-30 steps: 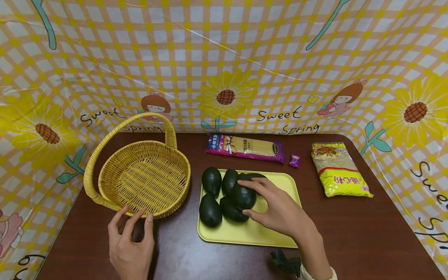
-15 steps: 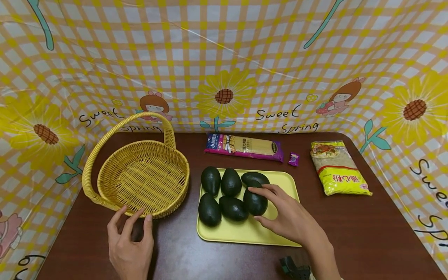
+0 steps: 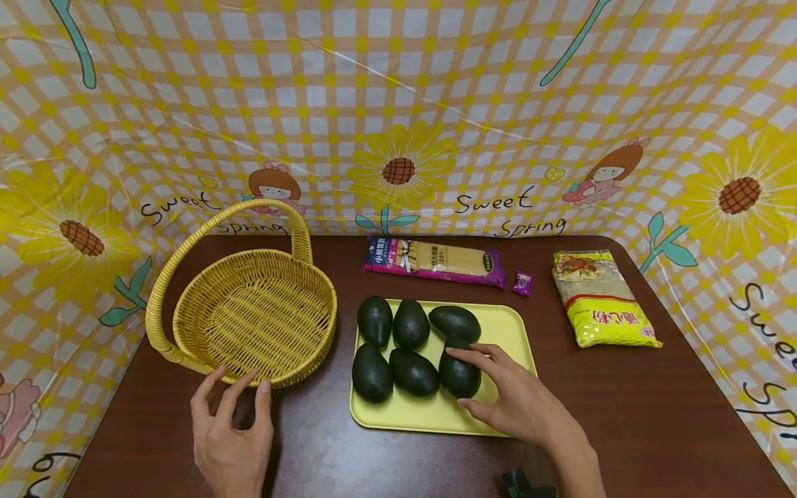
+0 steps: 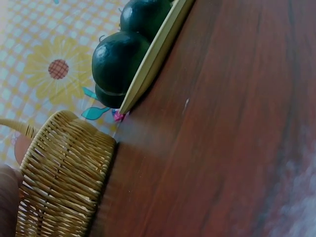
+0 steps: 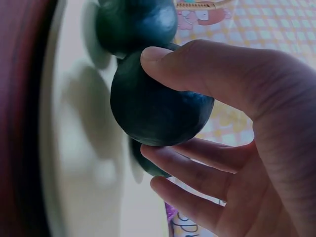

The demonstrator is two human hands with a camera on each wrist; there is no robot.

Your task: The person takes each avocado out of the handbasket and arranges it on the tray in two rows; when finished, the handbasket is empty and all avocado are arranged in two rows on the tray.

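Toward the front right of a yellow tray (image 3: 429, 419), my right hand (image 3: 523, 401) holds a dark green avocado (image 3: 459, 373) between thumb and fingers. In the right wrist view, the thumb (image 5: 185, 66) lies on one side of this avocado and the fingers on the other. Several more avocados (image 3: 372, 373) lie in two rows on the tray. My left hand (image 3: 233, 436) rests its fingertips at the near rim of a yellow wicker basket (image 3: 264, 318), fingers loosely spread. The left wrist view shows only part of that hand at the basket's edge.
Behind the tray lies a purple pack of noodles (image 3: 436, 263), with a small purple wrapped sweet (image 3: 523, 283) beside it. A yellow bag (image 3: 607, 301) lies at the right. The basket's tall handle (image 3: 214, 225) arches over its left side. A patterned cloth (image 3: 398, 83) hangs around the brown table.
My right hand has carried its avocado rightward and down from over the other avocados to the tray's front right. My left hand stays at the basket rim.
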